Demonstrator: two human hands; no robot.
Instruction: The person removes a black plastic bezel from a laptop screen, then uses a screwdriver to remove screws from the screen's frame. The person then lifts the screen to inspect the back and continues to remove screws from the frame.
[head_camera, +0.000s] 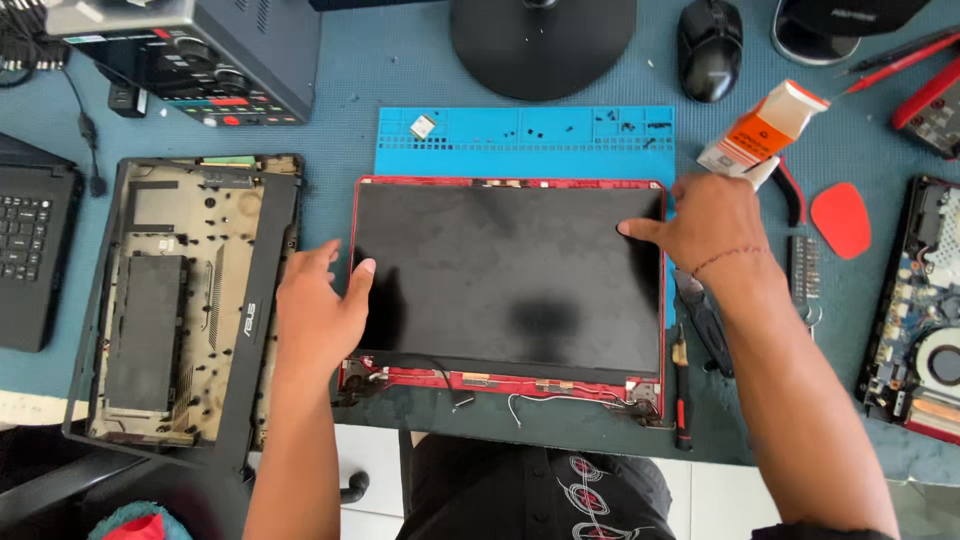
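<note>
A bare black laptop screen panel (500, 270) lies flat in a red lid frame (352, 300) on the desk, hinges and loose thin wires (540, 400) along its near edge. My left hand (318, 315) rests at the panel's left edge, thumb on the dark surface, fingers spread. My right hand (705, 222) presses its fingertips on the panel's upper right edge. Neither hand holds anything.
A blue work mat (520, 135) with small screws lies behind the lid. A black laptop bottom case (180, 300) sits left, a keyboard (25, 250) beyond it. Right: orange-white bottle (765, 130), red pick (842, 218), tools (700, 320), motherboard with fan (925, 320). Monitor stand (542, 40), mouse (710, 45).
</note>
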